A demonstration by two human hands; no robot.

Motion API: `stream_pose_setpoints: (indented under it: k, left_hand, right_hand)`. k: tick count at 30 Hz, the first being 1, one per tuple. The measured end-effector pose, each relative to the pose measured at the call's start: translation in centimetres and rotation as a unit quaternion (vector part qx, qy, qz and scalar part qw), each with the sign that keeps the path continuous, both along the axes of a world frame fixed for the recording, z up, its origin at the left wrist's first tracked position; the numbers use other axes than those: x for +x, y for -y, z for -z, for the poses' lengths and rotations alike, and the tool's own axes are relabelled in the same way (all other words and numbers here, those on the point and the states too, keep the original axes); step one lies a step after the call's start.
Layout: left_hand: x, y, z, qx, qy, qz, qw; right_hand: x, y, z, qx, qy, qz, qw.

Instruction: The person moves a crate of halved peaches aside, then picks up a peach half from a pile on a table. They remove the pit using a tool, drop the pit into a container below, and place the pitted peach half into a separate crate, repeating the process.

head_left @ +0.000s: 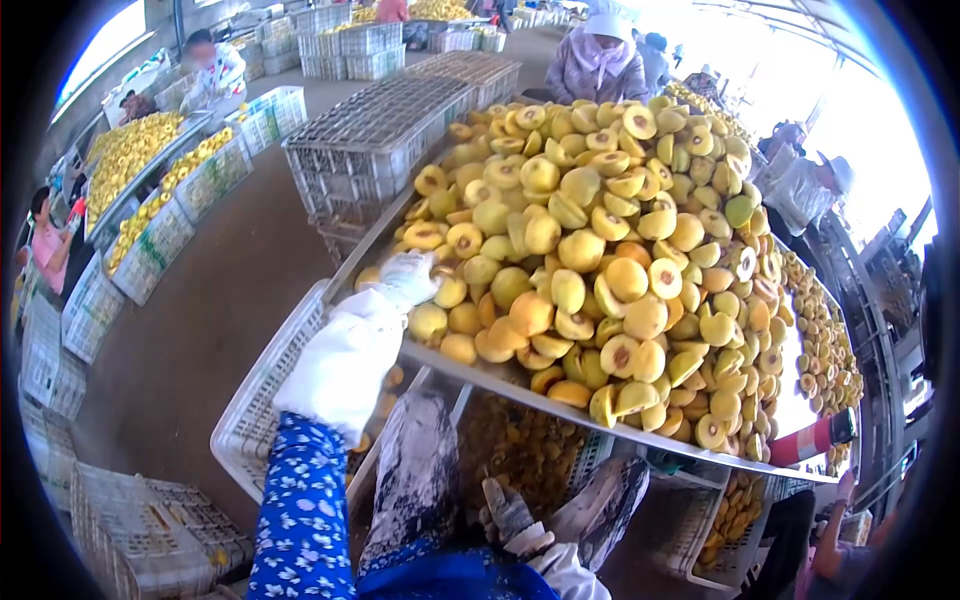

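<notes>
My left hand (408, 279), in a white glove, reaches into the left edge of a large heap of halved yellow peaches (580, 250). Its fingers bend down among the fruit beside a peach half (451, 292), and their tips are partly hidden, so whether they grip anything does not show. The heap lies on a metal-edged table (500, 380). Low between my knees is my right hand (508, 512), in a stained greyish glove. Its fingers point upward and look apart, with nothing visible in them.
A white crate (245, 420) stands below the table's left corner. Stacked grey crates (370, 150) adjoin its far left side. A red cylindrical container (805, 440) lies at the right corner. A co-worker (598, 65) is across the heap; other people work at the right and far left.
</notes>
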State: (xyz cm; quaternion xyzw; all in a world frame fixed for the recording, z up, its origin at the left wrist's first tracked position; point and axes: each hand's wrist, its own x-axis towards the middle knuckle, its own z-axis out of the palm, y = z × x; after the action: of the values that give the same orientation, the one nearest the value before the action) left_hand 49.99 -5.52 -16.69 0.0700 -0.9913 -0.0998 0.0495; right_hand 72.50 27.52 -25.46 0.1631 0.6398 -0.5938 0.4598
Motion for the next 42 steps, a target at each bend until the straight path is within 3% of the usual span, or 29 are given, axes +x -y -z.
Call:
stream_pose_setpoints:
  k: [1,5,8,11,14,18,20,24,26,27,28,29,30,31,32,33,34,36,37,38,39,42]
  left_hand:
    - [-1.6,-0.4,-0.3,0.024,0.080,-0.010,0.996]
    - [-0.4,-0.6,0.5,0.116,0.007,0.039,0.992]
    - [0.5,0.3,0.8,0.163,0.071,0.136,0.975]
    - [1.8,-0.1,-0.6,0.112,0.101,0.162,0.975]
    - [1.6,-2.1,-1.7,0.020,0.128,0.098,0.987]
    - [0.9,-2.0,-1.3,-0.048,0.159,0.095,0.981]
    - [1.6,-1.7,-0.9,-0.020,0.116,0.104,0.988]
    - [5.2,-2.2,-1.6,0.059,0.078,0.094,0.991]
    - [5.1,-2.5,-1.0,0.071,0.064,0.076,0.993]
    - [4.7,-2.0,0.7,0.108,-0.013,0.079,0.991]
    - [5.3,-2.7,0.4,0.190,-0.117,0.095,0.970]
    - [6.7,-4.0,-1.4,0.365,-0.140,0.093,0.916]
    - [8.2,-5.6,-3.1,0.527,-0.156,0.083,0.831]
    - [9.5,-6.5,-3.3,0.666,-0.129,0.084,0.729]
    - [10.8,-8.1,-3.7,0.761,-0.125,0.097,0.629]
    - [12.1,-9.6,-4.0,0.842,-0.117,0.104,0.517]
    - [13.0,-11.1,-3.2,0.884,-0.114,0.076,0.447]
    - [14.4,-13.3,-2.1,0.913,-0.051,0.122,0.385]
    - [15.0,-14.2,-1.1,0.915,-0.046,0.127,0.381]
    - [15.7,-15.3,-0.7,0.767,-0.122,0.156,0.611]
    - [16.5,-16.4,-0.2,0.560,-0.199,0.128,0.794]
    - [17.7,-18.1,0.3,0.467,-0.186,0.129,0.855]
  right_hand:
    - [-0.1,-0.3,-0.4,0.006,-0.010,0.001,1.000]
    - [-0.7,-0.6,-1.0,0.034,0.020,0.046,0.998]
    - [-0.4,-0.7,1.8,0.030,0.001,0.014,0.999]
    - [0.1,-0.3,1.5,0.044,-0.014,-0.004,0.999]
    - [0.7,-1.0,0.4,-0.035,-0.038,0.014,0.999]
    - [0.9,-1.5,1.0,-0.071,-0.070,0.082,0.992]
    - [1.0,-1.6,2.9,-0.113,-0.112,0.142,0.977]
    - [0.7,-2.1,-3.0,-0.043,-0.087,0.064,0.993]
    - [0.3,-2.0,-0.8,-0.096,-0.165,0.100,0.976]
    - [0.0,-2.0,0.0,-0.100,-0.216,0.108,0.965]
    - [-0.4,-2.0,-0.3,-0.065,-0.285,0.095,0.951]
    - [-1.0,-2.7,-1.1,-0.016,-0.309,0.060,0.949]
    - [-1.4,-2.3,-2.4,-0.057,-0.333,0.091,0.937]
    - [-2.6,-2.3,-1.0,-0.021,-0.458,0.084,0.884]
    - [-2.7,-1.9,-3.9,0.001,-0.483,0.077,0.872]
    - [-3.2,-2.0,-6.1,0.030,-0.561,0.036,0.826]
    - [-3.7,-1.5,-6.2,0.043,-0.636,0.041,0.770]
    - [-4.0,-0.9,-8.1,0.067,-0.661,-0.003,0.747]
    - [-4.1,-0.8,-7.3,0.101,-0.639,-0.026,0.762]
    - [-4.3,-0.8,-6.5,0.133,-0.616,-0.051,0.775]
    - [-4.1,-0.7,-7.2,0.125,-0.588,-0.038,0.799]
    - [-3.5,-0.8,-8.9,0.178,-0.519,-0.043,0.835]
